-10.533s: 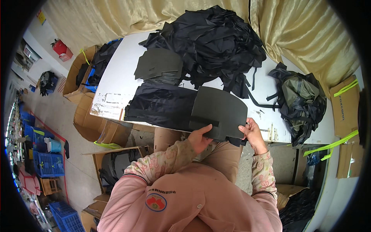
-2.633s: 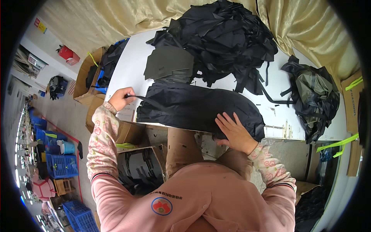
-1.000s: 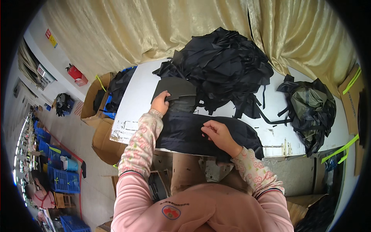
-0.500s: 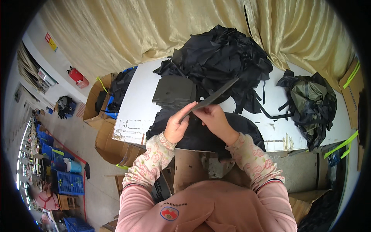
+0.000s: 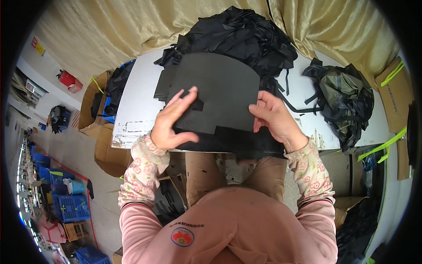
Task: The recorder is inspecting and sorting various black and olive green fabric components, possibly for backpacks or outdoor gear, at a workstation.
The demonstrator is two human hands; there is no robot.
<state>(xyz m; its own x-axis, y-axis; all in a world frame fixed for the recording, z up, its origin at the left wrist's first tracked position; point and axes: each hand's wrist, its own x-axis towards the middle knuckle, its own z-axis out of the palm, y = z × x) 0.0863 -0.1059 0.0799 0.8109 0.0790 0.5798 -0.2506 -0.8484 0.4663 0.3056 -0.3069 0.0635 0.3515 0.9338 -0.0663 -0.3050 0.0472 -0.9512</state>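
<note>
A dark grey panel (image 5: 226,88), stiff-looking and rounded at its far end, lies broad side up in front of me. My right hand (image 5: 273,115) pinches its right edge between thumb and fingers. Over the left side of the panel, my left hand (image 5: 171,121) is open, thumb and fingers spread; whether it presses on the surface I cannot tell. Black fabric (image 5: 259,143) spreads beneath, along the table's near edge. To the left, a stack of similar grey panels (image 5: 163,83) is partly covered by the one in my hand.
Behind the panel rises a large heap of black fabric pieces (image 5: 239,37) on the white table (image 5: 132,112). A black and olive bundle (image 5: 343,97) sits at the right. Cardboard boxes (image 5: 107,152) stand left of the table, and a curtain (image 5: 145,22) hangs behind it.
The panel, earlier tilted edge-on between both hands, is now turned flat and lower. My left hand has moved left and spread its fingers; the right has moved to the panel's right edge.
</note>
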